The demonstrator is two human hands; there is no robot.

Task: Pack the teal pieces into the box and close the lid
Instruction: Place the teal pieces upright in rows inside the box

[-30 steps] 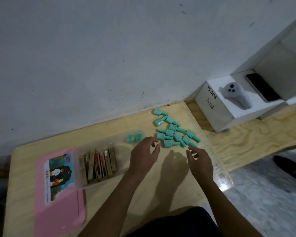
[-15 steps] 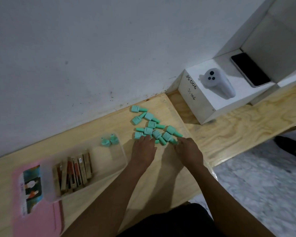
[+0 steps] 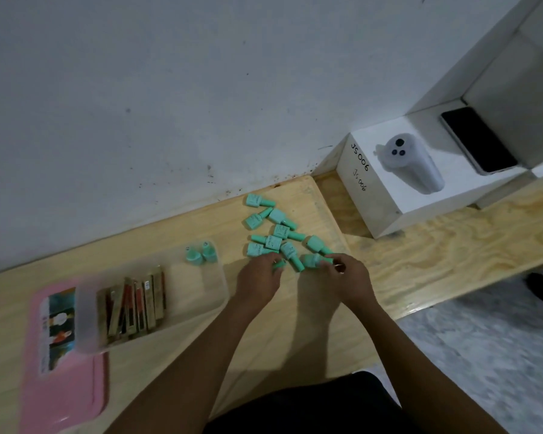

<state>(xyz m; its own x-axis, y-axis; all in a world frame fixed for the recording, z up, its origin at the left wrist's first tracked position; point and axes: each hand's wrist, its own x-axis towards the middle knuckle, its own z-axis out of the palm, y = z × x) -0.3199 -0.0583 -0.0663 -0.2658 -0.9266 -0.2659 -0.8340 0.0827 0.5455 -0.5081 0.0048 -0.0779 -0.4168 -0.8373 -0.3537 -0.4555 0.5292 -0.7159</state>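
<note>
Several teal bottle-shaped pieces lie in a loose pile on the wooden table near the wall. Two more teal pieces stand upright in the far right corner of the clear plastic box. My left hand rests at the pile's near edge, its fingers closed over a teal piece. My right hand pinches the cap end of another teal piece lying on the table. The pink lid lies under the box's left end.
Several gold and red sticks fill the left half of the box. A white carton marked JS006 stands to the right, with a black phone behind it. The table ends at its right edge just beyond my right hand.
Both hands have reached forward from open air into the near edge of the teal pile and closed on pieces. The view has also shifted left.
</note>
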